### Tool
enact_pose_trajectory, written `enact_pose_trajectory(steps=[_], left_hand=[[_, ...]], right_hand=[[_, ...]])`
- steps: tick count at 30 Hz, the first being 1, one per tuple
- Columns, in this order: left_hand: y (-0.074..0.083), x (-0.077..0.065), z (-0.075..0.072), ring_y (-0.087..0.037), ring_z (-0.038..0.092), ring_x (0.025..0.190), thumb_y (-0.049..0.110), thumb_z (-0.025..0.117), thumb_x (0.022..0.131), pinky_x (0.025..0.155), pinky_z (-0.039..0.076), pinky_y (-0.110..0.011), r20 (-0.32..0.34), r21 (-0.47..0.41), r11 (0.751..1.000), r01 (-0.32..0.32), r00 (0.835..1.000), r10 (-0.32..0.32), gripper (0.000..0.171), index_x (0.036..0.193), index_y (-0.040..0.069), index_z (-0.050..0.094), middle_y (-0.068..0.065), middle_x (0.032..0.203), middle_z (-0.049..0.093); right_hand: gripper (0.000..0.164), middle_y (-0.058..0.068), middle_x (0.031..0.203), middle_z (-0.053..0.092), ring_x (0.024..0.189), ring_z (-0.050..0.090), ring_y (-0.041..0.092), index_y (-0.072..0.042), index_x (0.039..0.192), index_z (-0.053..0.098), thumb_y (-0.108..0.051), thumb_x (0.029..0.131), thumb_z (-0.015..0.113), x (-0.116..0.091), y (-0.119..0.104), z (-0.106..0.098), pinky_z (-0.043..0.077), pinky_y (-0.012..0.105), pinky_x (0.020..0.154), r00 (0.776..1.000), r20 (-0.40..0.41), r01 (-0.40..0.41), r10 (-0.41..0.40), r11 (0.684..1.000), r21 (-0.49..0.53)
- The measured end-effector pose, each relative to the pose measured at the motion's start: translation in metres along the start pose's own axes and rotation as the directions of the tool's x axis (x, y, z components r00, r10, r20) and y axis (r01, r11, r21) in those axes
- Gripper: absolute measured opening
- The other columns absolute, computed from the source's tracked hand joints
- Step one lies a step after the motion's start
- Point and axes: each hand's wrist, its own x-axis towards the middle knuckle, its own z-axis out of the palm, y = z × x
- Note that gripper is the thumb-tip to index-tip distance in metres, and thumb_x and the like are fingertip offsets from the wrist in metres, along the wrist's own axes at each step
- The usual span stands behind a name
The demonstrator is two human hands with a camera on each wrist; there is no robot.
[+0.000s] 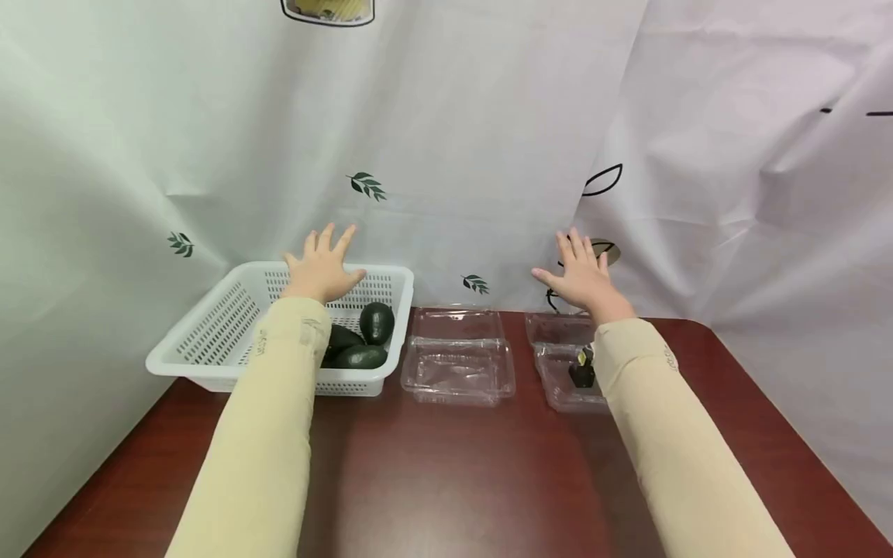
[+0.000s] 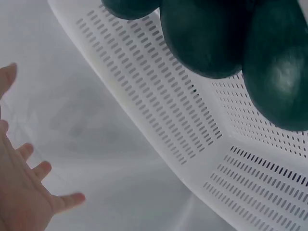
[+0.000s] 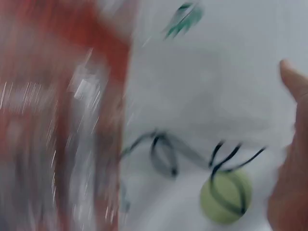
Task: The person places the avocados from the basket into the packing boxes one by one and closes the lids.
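My left hand (image 1: 322,268) and right hand (image 1: 582,276) are empty, fingers spread apart; the dark green fruit (image 1: 377,323) in the basket (image 1: 222,314), left of frame centre, could get jostled if my left sleeve (image 1: 267,434) dips.

In the head view we get bright, diffuse light across the pale backdrop (image 1: 488,116), its folds softly shaded, greenish at left and pinkish at right. A milky sheen lies on the dark red surface (image 1: 453,496), with dimmer reflected bands either side, and the clear containers (image 1: 456,368) catch small glints. Wide-angle stretch broadens the sleeves (image 1: 244,473) toward the bottom edge. Our left wrist view is dimmer and cooler, fairly crisp at the basket (image 2: 144,86), with a muted highlight on the dark green fruit (image 2: 284,72). In the right wrist view, we find heavy blur: glare smears into streaks, and the right hand (image 3: 293,163) looks soft.
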Motion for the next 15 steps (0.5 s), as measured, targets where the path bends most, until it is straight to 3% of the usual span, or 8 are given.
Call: enact_pose_trajectory(steps=[3, 7, 12, 15], left_hand=[[-0.004, 0.000, -0.006, -0.046, 0.017, 0.132, 0.038, 0.049, 0.090, 0.095, 0.011, -0.072, -0.004, -0.011, 1.000, -0.004, 1.000, 0.004, 0.070, 0.149, 0.017, 0.017, -0.022, 0.148, 0.019], [-0.007, -0.005, -0.010, -0.047, 0.033, 0.123, 0.027, 0.047, 0.090, 0.097, 0.021, -0.065, 0.025, -0.014, 1.000, -0.015, 1.000, 0.016, 0.055, 0.140, 0.006, 0.037, -0.026, 0.138, 0.038], [-0.014, -0.012, -0.007, -0.047, 0.039, 0.119, 0.024, 0.045, 0.090, 0.094, 0.030, -0.062, 0.091, -0.023, 1.000, -0.016, 0.996, 0.018, 0.049, 0.132, 0.000, 0.045, -0.027, 0.131, 0.045], [-0.019, -0.015, -0.005, -0.048, 0.039, 0.119, 0.027, 0.046, 0.091, 0.093, 0.031, -0.062, 0.146, -0.063, 0.998, 0.010, 0.989, -0.001, 0.049, 0.132, 0.000, 0.046, -0.027, 0.131, 0.045]], right_hand=[[0.081, 0.018, 0.153, -0.004, 0.138, -0.003, 0.037, -0.007, 0.149, 0.001, -0.047, 0.094, 0.044, 0.000, -0.017, 0.003, 0.002, 0.056, 0.107, 0.997, 0.076, -0.012, -0.005, 0.974, 0.227], [0.071, 0.016, 0.153, 0.004, 0.137, 0.008, 0.039, -0.009, 0.149, 0.006, -0.039, 0.097, 0.043, -0.012, -0.033, 0.024, 0.010, 0.056, 0.107, 0.987, 0.157, -0.095, 0.023, 0.878, 0.469], [0.061, 0.015, 0.153, 0.011, 0.135, 0.016, 0.039, -0.013, 0.149, 0.016, -0.028, 0.097, 0.044, -0.027, -0.052, 0.067, 0.014, 0.057, 0.106, 0.975, 0.187, -0.212, 0.118, 0.739, 0.640], [0.059, 0.016, 0.152, 0.012, 0.136, 0.015, 0.037, -0.010, 0.148, 0.021, -0.019, 0.095, 0.046, -0.033, -0.063, 0.093, 0.014, 0.054, 0.107, 0.973, 0.182, -0.231, 0.144, 0.692, 0.684]])
